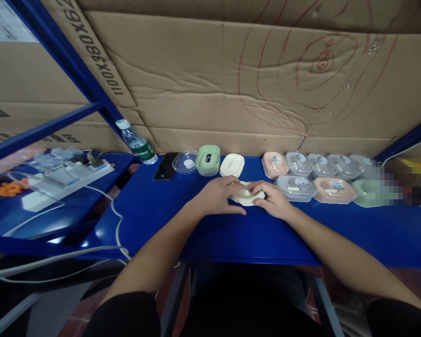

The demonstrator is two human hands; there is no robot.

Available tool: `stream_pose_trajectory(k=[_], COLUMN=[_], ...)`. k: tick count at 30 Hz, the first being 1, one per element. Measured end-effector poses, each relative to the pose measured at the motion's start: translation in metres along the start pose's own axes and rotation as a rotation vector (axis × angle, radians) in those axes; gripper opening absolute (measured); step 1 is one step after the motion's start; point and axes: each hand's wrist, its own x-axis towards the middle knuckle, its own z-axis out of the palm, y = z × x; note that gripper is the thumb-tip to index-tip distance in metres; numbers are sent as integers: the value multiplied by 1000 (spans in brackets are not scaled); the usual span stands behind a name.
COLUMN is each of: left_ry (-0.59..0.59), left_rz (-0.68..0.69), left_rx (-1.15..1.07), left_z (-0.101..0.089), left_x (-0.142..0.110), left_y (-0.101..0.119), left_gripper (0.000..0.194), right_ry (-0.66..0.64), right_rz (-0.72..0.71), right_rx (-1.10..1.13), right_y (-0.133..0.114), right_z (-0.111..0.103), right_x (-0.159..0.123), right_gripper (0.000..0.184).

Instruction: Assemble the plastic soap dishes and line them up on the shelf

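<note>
A cream oval piece [248, 201] is between the two hands over the blue desk [231, 238], nearer the far edge than the near one. Fingers cover much of its top, so it could be a lid or a shallow tray. The right hand [274, 202] pinches its right end, fingers curled over the top and thumb at the near rim. The left hand [218, 195] lies across its left end with the thumb stretched out away from the fingers; its fingertips are partly lost behind the hand, and I cannot tell whether they grip or only rest there.

Just beyond the left hand, a cream oval lid [232, 164] lies flat by the desk's far edge. Left of it along that edge come a green box [208, 161] with a dark slot, a clear shallow dish [182, 162] with a small white disc [189, 163] showing in it, a black phone [166, 166] and, towards the far left corner, a water bottle [139, 144].

Lidded boxes [296, 187] in grey, pink and green fill two rows right of the hands; their labels are too small to read, and pixelation hides the right end.
</note>
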Motion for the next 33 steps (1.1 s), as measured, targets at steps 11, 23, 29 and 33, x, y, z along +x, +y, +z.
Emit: stream_pose_trajectory(k=[11,23,29,33], left_ry=[198,247,7,15], left_rz=[-378,-106,143,52], left_rx=[-256,155,325,341], left_z=[29,22,19,22], left_x=[-3,2,2,3], left_y=[-4,-7,-7,-17], left_gripper=[76,42,22,27], right_ry=[342,231,272,206], right_rz=[301,642,661,653], right_rx=[181,594,631,646], right_y=[11,-1,4,5], right_z=[7,17,16,17], right_x=[-1,11,11,11], right_gripper=[79,52,55,52])
